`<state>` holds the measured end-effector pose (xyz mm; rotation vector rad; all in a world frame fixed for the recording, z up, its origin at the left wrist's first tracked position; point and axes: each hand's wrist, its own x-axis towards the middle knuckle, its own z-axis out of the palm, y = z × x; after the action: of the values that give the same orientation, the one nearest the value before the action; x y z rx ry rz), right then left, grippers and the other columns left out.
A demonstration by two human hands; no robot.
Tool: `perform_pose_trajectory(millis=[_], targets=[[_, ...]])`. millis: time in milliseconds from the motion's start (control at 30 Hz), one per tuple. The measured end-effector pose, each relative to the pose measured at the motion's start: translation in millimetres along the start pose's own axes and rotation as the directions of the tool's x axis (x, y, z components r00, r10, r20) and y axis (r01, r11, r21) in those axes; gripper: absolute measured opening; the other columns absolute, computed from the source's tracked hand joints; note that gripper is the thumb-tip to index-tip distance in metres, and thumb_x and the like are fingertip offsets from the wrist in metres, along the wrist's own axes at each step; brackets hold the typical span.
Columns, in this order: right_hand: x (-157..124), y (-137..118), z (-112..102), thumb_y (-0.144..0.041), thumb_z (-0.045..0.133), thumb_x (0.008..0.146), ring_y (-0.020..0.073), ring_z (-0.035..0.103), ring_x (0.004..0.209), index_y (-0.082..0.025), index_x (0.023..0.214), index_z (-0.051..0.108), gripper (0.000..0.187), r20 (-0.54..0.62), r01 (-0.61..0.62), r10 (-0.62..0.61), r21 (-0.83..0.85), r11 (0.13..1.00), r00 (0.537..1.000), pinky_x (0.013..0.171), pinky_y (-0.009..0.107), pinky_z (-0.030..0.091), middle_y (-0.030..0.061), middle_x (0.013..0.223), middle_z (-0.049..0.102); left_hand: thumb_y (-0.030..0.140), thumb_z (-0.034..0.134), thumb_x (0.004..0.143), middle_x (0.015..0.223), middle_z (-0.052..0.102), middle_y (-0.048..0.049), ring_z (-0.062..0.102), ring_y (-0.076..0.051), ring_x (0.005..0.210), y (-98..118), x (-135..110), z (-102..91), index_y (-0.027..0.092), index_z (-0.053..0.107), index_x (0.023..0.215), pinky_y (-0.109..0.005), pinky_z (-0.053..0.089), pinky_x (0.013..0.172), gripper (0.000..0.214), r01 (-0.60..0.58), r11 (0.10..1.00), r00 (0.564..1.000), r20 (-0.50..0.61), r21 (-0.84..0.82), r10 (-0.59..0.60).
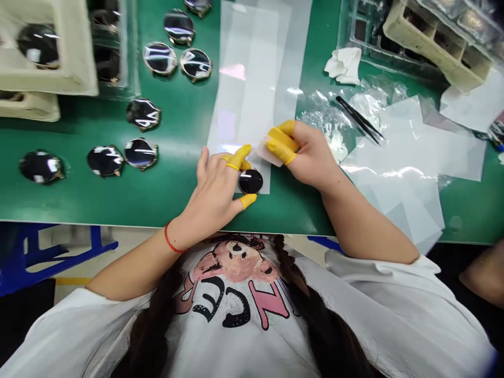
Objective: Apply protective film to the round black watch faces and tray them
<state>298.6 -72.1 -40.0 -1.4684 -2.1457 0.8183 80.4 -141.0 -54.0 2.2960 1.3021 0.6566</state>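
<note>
Lettering on white shirt, pink and black below a bear print, was partly covered by hair and not legible. Round dark lens lay at lower centre on the end of a white film strip, pinched between the yellow-cotted index finger and thumb of the left hand. Right hand, just beside it, gripped a small white wipe. Cream tray, upper left, held one tray lens. Compartmented tray, upper right: contents unclear. Loose lenses lay on green mat.

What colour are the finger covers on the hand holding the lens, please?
Yellow finger covers on the left hand gripping the lens; head view.
</note>
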Motion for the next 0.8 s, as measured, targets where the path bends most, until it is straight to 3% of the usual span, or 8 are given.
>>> perform_pose_trajectory(millis=[133, 233, 433, 533, 600, 667, 733, 800], targets=[[1, 5, -3, -0.055, 0.058, 0.089, 0.0206, 0.062, 0.081, -0.022, 0.093, 0.063, 0.034, -0.105, -0.119, 0.134, 0.139, 0.983, 0.985, 0.074, 0.038, 0.051, 0.0040, 0.088, 0.066, 0.027, 0.066, 0.090, 0.119, 0.062, -0.0081, 0.054, -0.025, 0.116, 1, 4, -19.2, 0.021, 0.024, 0.151, -0.053, 0.036, 0.118, 0.074, -0.059, 0.990, 0.997, 0.049, -0.129, 0.066], [5, 7, 0, -0.043, 0.060, 0.083, 0.0226, 0.062, 0.077, -0.021, 0.090, 0.065, 0.024, -0.074, -0.157, 0.164, 0.096, 0.983, 0.984, 0.072, 0.040, 0.048, 0.0072, 0.088, 0.069, 0.025, 0.062, 0.090, 0.124, 0.060, -0.0090, 0.054, -0.023, 0.117, -27, 6, -57.4, 0.022, 0.025, 0.151, -0.044, 0.045, 0.110, 0.071, -0.074, 0.990, 0.997, -0.043, -0.123, 0.069], [7, -5, 2, -0.042, 0.053, 0.075, 0.0265, 0.058, 0.076, -0.023, 0.071, 0.054, 0.019, -0.020, -0.066, 0.065, -0.041, 0.997, 0.998, 0.076, 0.044, 0.046, 0.0108, 0.076, 0.066, 0.039, 0.076, 0.080, 0.129, 0.055, -0.0062, 0.053, -0.023, 0.123, -147, 10, -175.9, 0.023, 0.026, 0.148, -0.055, 0.038, 0.117, 0.086, 0.205, 0.977, 0.944, -0.278, 0.065, -0.180], [8, -7, 3, -0.045, 0.051, 0.077, 0.0249, 0.053, 0.070, -0.025, 0.062, 0.042, 0.026, -0.004, -0.039, 0.039, -0.080, 0.996, 0.999, 0.073, 0.043, 0.045, 0.0076, 0.065, 0.057, 0.049, 0.078, 0.077, 0.136, 0.052, 0.0008, 0.047, -0.018, 0.128, -209, 31, -216.9, 0.026, 0.027, 0.143, -0.063, 0.028, 0.123, 0.087, 0.330, 0.938, 0.905, -0.315, 0.102, -0.284], [8, -6, 4, -0.045, 0.050, 0.079, 0.0238, 0.050, 0.067, -0.026, 0.059, 0.035, 0.032, 0.009, -0.014, 0.015, -0.104, 0.995, 1.000, 0.071, 0.041, 0.043, 0.0055, 0.060, 0.051, 0.061, 0.078, 0.069, 0.139, 0.052, 0.0013, 0.047, -0.018, 0.130, -238, 48, -230.3, 0.029, 0.031, 0.142, -0.059, 0.031, 0.123, 0.093, 0.348, 0.935, 0.905, -0.285, 0.068, -0.316], [8, -5, 3, -0.046, 0.049, 0.081, 0.0234, 0.048, 0.067, -0.026, 0.058, 0.033, 0.034, 0.014, 0.014, -0.013, -0.106, 0.994, 1.000, 0.069, 0.041, 0.042, 0.0046, 0.058, 0.048, 0.073, 0.069, 0.070, 0.138, 0.054, 0.0001, 0.048, -0.019, 0.133, -252, 62, -234.0, 0.026, 0.034, 0.142, -0.055, 0.034, 0.121, 0.093, 0.333, 0.940, 0.928, -0.201, 0.069, -0.314], [8, -4, 3, -0.046, 0.049, 0.083, 0.0229, 0.046, 0.065, -0.027, 0.058, 0.031, 0.036, 0.020, 0.042, -0.040, -0.104, 0.994, 0.999, 0.068, 0.041, 0.041, 0.0042, 0.057, 0.046, 0.083, 0.051, 0.078, 0.140, 0.051, 0.0000, 0.043, -0.020, 0.138, -248, 68, -230.7, 0.021, 0.031, 0.142, -0.057, 0.031, 0.123, 0.091, 0.305, 0.940, 0.941, -0.199, 0.152, -0.273], [8, -4, 2, -0.045, 0.049, 0.084, 0.0218, 0.044, 0.062, -0.027, 0.058, 0.030, 0.037, 0.033, 0.067, -0.063, -0.111, 0.992, 0.997, 0.067, 0.040, 0.040, 0.0036, 0.056, 0.044, 0.086, 0.040, 0.084, 0.145, 0.046, 0.0008, 0.038, -0.021, 0.141, -225, 65, -222.2, 0.021, 0.028, 0.144, -0.058, 0.027, 0.126, 0.089, 0.259, 0.932, 0.946, -0.261, 0.253, -0.192]])
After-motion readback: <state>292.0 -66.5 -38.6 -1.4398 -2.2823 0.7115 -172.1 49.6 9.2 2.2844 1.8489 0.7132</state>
